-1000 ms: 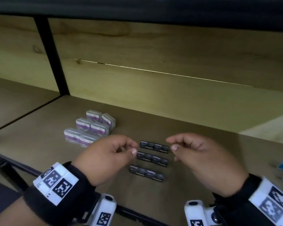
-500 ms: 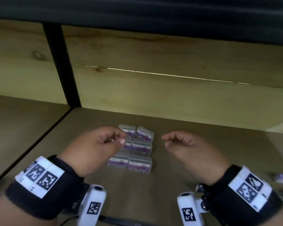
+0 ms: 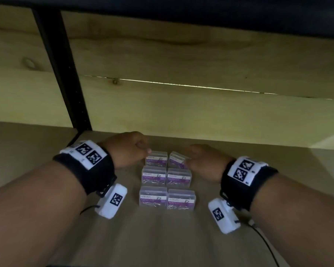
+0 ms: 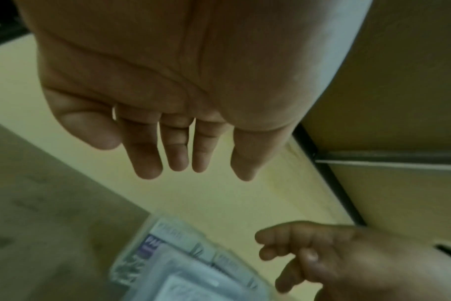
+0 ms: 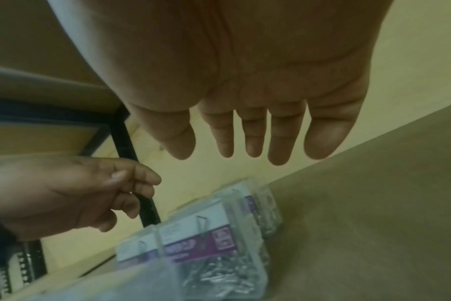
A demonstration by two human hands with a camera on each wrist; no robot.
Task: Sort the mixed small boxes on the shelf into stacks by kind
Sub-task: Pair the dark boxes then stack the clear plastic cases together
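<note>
1. The shelf [image 3: 181,237] is a brown wooden board. Behind it is a pale wooden back wall [image 3: 181,116], and a black metal post [image 3: 66,74] stands at the back left.
2. Six little clear boxes of paper clips [image 3: 167,182] lie flat on the shelf. They sit in two columns and three rows, close side by side. Each one has a white and purple label, and shiny clips show through the plastic.
3. The left hand [image 3: 126,149] is at the far left box [image 3: 157,158]. Its fingertips are right at the top left corner of that box. From the head view I cannot tell if they touch it.
4. In the left wrist view the fingers [image 4: 147,154] hang loose and nearly straight. Nothing is held in them.
5. The right hand [image 3: 202,162] is at the far right box [image 3: 176,159]. It is just beside the right edge of that box, and I cannot tell if it touches.
6. In the right wrist view the fingers [image 5: 281,142] also hang loose and apart, with nothing in them.
7. Both wrists wear black bands [image 3: 96,170] with white cards that have black square patterns. A small white camera [image 3: 112,201] hangs under each wrist.
8. A thin black wire [image 3: 266,245] trails from the right wrist camera.
</note>
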